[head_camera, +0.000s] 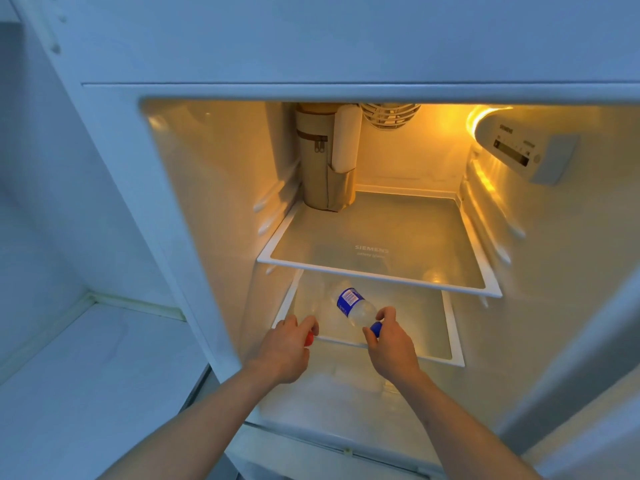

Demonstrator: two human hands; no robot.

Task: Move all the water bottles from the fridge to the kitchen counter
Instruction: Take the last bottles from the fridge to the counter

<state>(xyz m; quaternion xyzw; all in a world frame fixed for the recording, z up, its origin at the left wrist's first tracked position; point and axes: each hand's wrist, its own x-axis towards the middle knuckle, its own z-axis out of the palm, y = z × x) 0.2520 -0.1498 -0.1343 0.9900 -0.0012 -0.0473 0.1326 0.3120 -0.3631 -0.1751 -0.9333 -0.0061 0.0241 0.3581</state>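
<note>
Landmark: lower shelf (453, 344) of the open fridge (214, 188).
Right hand (391, 344): fingers curled round the blue cap of a blue-labelled bottle (355, 304), which lies over the shelf front.
Left hand (287, 344): fingers gripping a red-capped bottle (309, 338) at the shelf's left front; its body is indistinct.
Upper shelf (377, 271): beige zipped pouch (317, 161) at rear left.

"SIEMENS" is printed in pale letters near the front edge of the upper glass shelf (377, 237). A smaller second line sits directly below it, too faint to read for sure. The control panel (512, 150), above and right of that shelf on the fridge's side wall, has a small dark word at its top end, blurred and unreadable. The water bottle (355, 304), below the shelf's front edge, has a blue label with white print, too small to read.
</note>
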